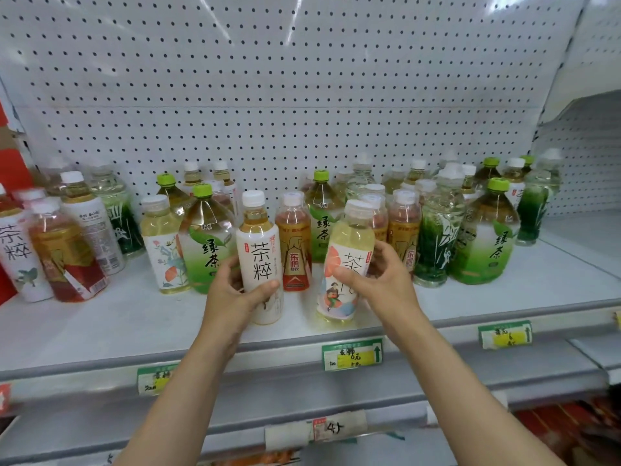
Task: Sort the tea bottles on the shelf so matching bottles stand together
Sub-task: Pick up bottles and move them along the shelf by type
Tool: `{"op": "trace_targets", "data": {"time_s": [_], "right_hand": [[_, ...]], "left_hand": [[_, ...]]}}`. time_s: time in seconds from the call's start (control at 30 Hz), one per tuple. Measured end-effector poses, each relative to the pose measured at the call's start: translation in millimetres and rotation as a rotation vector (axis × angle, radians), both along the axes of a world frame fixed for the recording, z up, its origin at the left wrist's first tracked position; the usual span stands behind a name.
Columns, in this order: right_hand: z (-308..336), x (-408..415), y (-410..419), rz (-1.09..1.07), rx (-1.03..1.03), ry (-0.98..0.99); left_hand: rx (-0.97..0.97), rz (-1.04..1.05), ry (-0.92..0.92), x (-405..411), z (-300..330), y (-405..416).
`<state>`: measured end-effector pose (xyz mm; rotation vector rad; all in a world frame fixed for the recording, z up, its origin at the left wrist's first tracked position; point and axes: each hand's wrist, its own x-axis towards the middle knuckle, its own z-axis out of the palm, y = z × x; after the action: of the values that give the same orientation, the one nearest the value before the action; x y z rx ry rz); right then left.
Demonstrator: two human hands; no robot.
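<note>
My left hand (235,285) grips a white-labelled tea bottle (260,243) with black characters and a white cap, upright at the shelf's front. My right hand (376,277) grips a pale yellow tea bottle (346,250) with an orange flower label, tilted slightly left. Between and behind them stands an amber bottle with a red and gold label (295,243). Green-capped green tea bottles (206,237), (487,237) and dark green patterned bottles (437,237) stand mixed along the shelf (100,317). A floral pale bottle (164,247) stands to the left.
At the far left stand another white-labelled bottle (16,253) and an amber bottle with a red label (67,257). A white pegboard (285,95) backs the shelf. Price tags (351,354) hang on the front rail. A lower shelf lies below.
</note>
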<state>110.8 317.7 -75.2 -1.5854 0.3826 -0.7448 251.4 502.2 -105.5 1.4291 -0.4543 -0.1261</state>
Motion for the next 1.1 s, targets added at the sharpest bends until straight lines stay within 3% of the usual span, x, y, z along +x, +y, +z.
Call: {"op": "trace_targets", "data": {"time_s": [0.17, 0.5, 0.77, 1.1], "right_hand": [[8, -33, -18, 0.007, 0.115, -0.133], [20, -113, -118, -0.035, 0.169, -0.143], [14, -170, -242, -0.111, 0.090, -0.148], [-6, -159, -332, -0.008, 0.079, -0.141]], "left_hand": [[-0.092, -0.099, 0.044, -26, 4, -27], [-0.222, -0.335, 0.146, -112, 23, -137], [-0.221, -0.228, 0.128, -162, 14, -226], [-0.167, -0.052, 0.110, -182, 4, -274]]}}
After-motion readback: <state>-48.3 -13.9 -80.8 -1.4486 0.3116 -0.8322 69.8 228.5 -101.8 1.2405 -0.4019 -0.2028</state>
